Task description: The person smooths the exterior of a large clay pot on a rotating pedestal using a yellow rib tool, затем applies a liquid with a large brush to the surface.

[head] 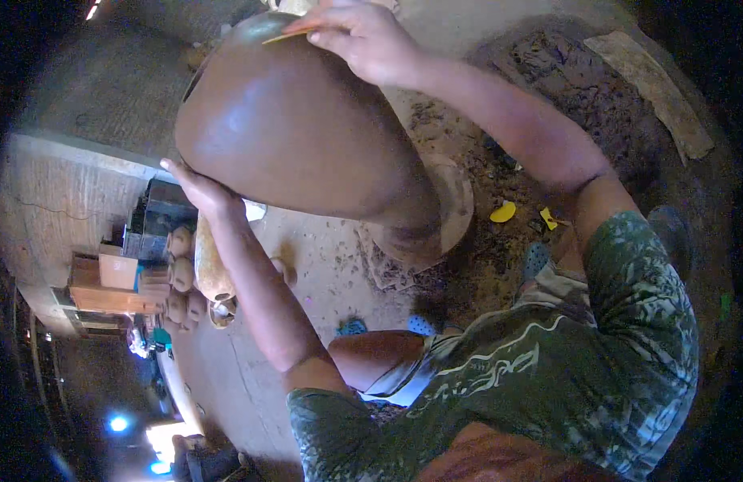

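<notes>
A large brown clay pot [287, 132], smooth and shiny in patches, rises from a narrow foot on a round base [462, 193]. Part of its dark mouth shows at the upper left. My left hand [205, 190] lies flat against the pot's left side, palm towards the clay, with some fingers hidden. In my right hand [365, 45] is a thin yellowish strip-like tool [287, 36], pinched between thumb and fingers against the pot's upper part. A yellow rounded piece [503, 212] and a smaller yellow piece [548, 219] lie on the ground right of the base.
A mound of dark wet clay [576, 90] lies at the upper right beside a pale strip of sheet material [654, 90]. Several clay pots [181, 274], a tall pale vessel [211, 265] and cardboard boxes [118, 268] stand at left. My feet are near the base.
</notes>
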`<action>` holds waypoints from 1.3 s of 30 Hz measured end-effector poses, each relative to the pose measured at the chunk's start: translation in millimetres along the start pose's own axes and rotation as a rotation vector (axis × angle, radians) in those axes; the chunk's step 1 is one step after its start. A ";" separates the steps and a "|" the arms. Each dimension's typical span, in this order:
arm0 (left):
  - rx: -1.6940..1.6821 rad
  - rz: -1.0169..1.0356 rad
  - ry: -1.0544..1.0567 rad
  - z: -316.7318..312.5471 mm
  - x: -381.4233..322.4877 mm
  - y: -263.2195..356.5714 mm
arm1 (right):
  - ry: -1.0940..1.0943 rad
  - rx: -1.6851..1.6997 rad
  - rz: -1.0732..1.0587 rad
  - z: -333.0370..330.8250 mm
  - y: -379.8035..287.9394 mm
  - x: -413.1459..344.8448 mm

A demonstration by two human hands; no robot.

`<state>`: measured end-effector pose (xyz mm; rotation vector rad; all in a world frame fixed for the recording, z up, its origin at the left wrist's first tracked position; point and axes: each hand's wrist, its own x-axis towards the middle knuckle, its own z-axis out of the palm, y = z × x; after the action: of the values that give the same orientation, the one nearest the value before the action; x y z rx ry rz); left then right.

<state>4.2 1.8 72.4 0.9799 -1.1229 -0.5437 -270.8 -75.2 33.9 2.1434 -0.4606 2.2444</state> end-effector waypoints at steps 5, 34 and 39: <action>-0.035 -0.010 -0.067 -18.9 9.5 2.4 | -0.146 0.050 0.018 3.0 -20.5 -91.7; -0.333 -0.155 -0.136 -28.8 -11.2 -77.2 | -0.759 -0.173 -0.258 -43.4 -22.2 -256.8; -0.368 -0.236 -0.085 -46.9 -17.7 -64.6 | -0.283 -0.119 -0.249 -16.0 -37.9 -135.8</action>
<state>47.4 1.3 3.0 0.7752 -0.9429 -0.9542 -269.6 -8.6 -91.4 2.3172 -0.3000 1.7532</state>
